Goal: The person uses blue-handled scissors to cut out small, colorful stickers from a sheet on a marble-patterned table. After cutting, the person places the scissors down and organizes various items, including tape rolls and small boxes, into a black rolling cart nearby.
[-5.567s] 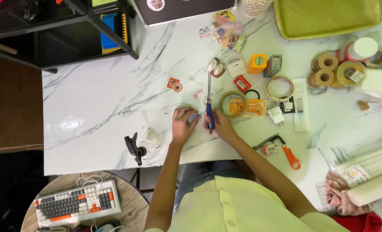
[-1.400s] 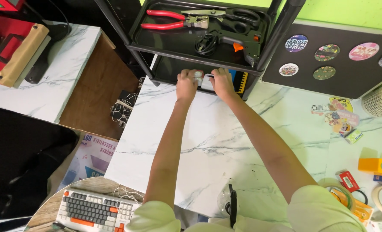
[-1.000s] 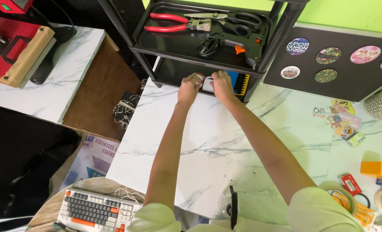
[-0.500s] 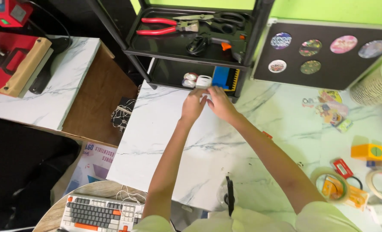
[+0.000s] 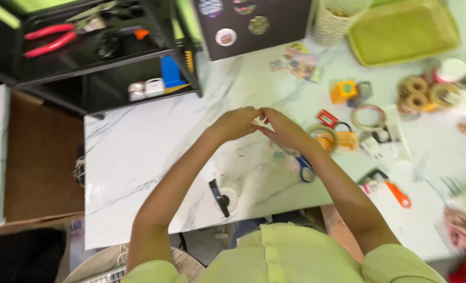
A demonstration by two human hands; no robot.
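Both of my hands hover over the white marble table (image 5: pixel 138 157), fingertips meeting in front of me. My left hand (image 5: pixel 234 123) is curled, and my right hand (image 5: pixel 284 129) reaches in from the right to touch it. The picture is blurred and I see nothing clearly held between the fingers. Blue-handled scissors (image 5: pixel 304 171) lie just under my right wrist, next to a yellow tape roll (image 5: pixel 326 139). A black tool (image 5: pixel 220 197) lies near the table's front edge below my left forearm. Two small white rolls (image 5: pixel 144 89) sit on the lower shelf of the black rack (image 5: pixel 112 60).
Red pliers (image 5: pixel 49 38) lie on the rack's upper shelf, a blue box (image 5: pixel 170 71) below. Several tape rolls (image 5: pixel 420 92), a green tray (image 5: pixel 401 32), a wicker basket (image 5: pixel 338 15) and an orange cutter (image 5: pixel 399 194) crowd the right side. A brown surface (image 5: pixel 39 157) lies left.
My hands drew back from the rack's lower shelf to the table's middle, leaving the white rolls on the shelf. The view swung right, bringing the tape rolls and tray into sight.
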